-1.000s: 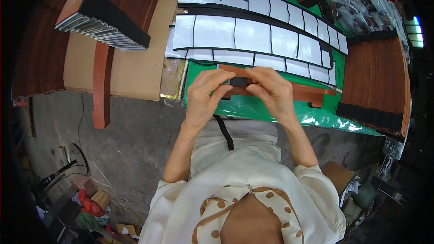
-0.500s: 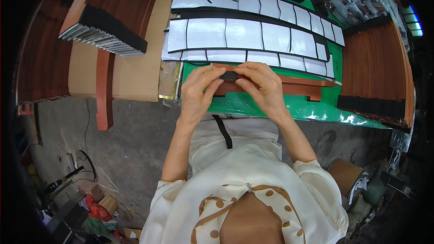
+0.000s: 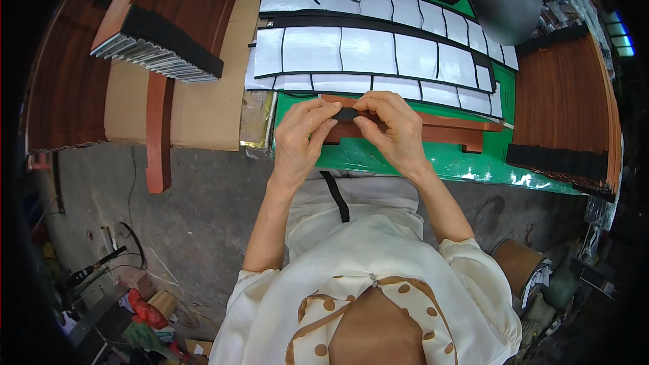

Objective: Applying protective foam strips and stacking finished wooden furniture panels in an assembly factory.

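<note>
The left hand (image 3: pixel 300 134) and right hand (image 3: pixel 393 127), close together, each pinch an end of a small black strip (image 3: pixel 346 113) over a reddish-brown bar (image 3: pixel 446 134), near the front edge of the green-covered counter (image 3: pixel 378 157). White panels (image 3: pixel 368 52) lie beyond the bar.

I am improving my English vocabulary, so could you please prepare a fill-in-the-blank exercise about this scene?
The left-hand grip and the right-hand grip hold a small piece coloured ____.
The shiny covering around the white panels is coloured ____.
The dots on the collar are coloured ____.
The red-brown bar overhanging the cardboard lies to the ____ of both grips.

Missing words: black; green; brown; left
</note>
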A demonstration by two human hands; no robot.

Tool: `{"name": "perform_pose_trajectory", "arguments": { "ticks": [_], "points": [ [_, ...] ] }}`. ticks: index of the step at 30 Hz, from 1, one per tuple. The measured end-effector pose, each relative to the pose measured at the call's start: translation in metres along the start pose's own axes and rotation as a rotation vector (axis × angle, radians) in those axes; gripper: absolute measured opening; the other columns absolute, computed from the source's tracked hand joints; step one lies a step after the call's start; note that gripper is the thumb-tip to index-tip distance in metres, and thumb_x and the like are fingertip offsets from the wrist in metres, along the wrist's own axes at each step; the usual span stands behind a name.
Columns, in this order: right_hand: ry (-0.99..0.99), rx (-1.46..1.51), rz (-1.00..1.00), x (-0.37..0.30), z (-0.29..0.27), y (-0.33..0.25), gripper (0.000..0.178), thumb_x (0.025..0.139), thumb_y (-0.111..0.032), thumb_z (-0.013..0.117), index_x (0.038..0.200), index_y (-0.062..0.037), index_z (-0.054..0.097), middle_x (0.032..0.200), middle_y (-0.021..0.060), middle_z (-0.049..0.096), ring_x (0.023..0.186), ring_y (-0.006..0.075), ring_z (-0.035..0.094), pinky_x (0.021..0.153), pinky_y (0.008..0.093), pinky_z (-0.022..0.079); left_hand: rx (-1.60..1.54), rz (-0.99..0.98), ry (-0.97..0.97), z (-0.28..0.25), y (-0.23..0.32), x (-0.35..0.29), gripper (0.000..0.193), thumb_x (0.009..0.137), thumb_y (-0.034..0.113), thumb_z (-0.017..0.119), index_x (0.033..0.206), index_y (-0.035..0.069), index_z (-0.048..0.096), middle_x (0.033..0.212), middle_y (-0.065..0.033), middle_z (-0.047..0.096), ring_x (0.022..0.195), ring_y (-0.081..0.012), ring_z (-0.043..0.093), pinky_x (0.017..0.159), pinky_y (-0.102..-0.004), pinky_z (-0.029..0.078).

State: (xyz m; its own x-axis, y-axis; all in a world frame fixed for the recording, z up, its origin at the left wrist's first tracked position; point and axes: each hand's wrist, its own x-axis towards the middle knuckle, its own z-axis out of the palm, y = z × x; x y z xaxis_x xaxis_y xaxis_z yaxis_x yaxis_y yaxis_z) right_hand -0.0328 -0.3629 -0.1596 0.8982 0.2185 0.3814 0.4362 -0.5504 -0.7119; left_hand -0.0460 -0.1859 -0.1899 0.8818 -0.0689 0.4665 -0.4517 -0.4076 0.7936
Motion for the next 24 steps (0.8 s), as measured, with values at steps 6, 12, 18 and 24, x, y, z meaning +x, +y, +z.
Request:
{"name": "perform_pose_trajectory", "arguments": {
  "ticks": [6, 12, 18, 24],
  "points": [
    [-0.036, 0.007, -0.004, 0.0, -0.002, 0.001, 0.019, 0.071, -0.009, 0.071, 0.087, -0.0047, 0.065, 0.089, 0.0028, 0.063, 0.076, 0.018, 0.06, 0.059, 0.0286, 0.049, 0.009, 0.021, 0.004, 0.0, 0.0, 0.0, 0.026, 0.079, -0.003, 0.065, 0.104, 0.004, 0.065, 0.098, -0.0111, 0.064, 0.082, -0.02, 0.063, 0.068, -0.0274, 0.051],
    [-0.037, 0.023, 0.031, 0.0, -0.003, 0.001, 0.018, 0.071, -0.008, 0.071, 0.088, -0.0048, 0.065, 0.089, 0.0029, 0.063, 0.075, 0.0174, 0.06, 0.057, 0.028, 0.049, 0.016, 0.012, -0.005, 0.0, 0.001, 0.0, 0.026, 0.079, -0.003, 0.065, 0.104, 0.004, 0.065, 0.098, -0.0111, 0.064, 0.082, -0.0202, 0.063, 0.069, -0.0275, 0.051],
    [-0.039, -0.014, -0.05, 0.001, -0.002, 0.003, 0.018, 0.073, -0.002, 0.07, 0.09, -0.0014, 0.065, 0.092, 0.0057, 0.062, 0.075, 0.0135, 0.059, 0.055, 0.0229, 0.047, 0.004, 0.014, -0.012, -0.001, -0.001, 0.001, 0.025, 0.08, -0.001, 0.065, 0.105, 0.004, 0.065, 0.098, -0.0114, 0.064, 0.083, -0.0204, 0.063, 0.07, -0.0285, 0.05],
    [-0.011, 0.008, -0.02, 0.004, -0.002, -0.002, 0.018, 0.071, -0.007, 0.07, 0.087, -0.0051, 0.064, 0.088, 0.0033, 0.064, 0.076, 0.0192, 0.06, 0.06, 0.0295, 0.049, 0.125, 0.067, 0.009, -0.001, 0.008, 0.003, 0.027, 0.078, -0.005, 0.062, 0.103, 0.004, 0.065, 0.097, -0.0139, 0.062, 0.085, -0.0268, 0.061, 0.072, -0.0333, 0.05]
  ]
}}
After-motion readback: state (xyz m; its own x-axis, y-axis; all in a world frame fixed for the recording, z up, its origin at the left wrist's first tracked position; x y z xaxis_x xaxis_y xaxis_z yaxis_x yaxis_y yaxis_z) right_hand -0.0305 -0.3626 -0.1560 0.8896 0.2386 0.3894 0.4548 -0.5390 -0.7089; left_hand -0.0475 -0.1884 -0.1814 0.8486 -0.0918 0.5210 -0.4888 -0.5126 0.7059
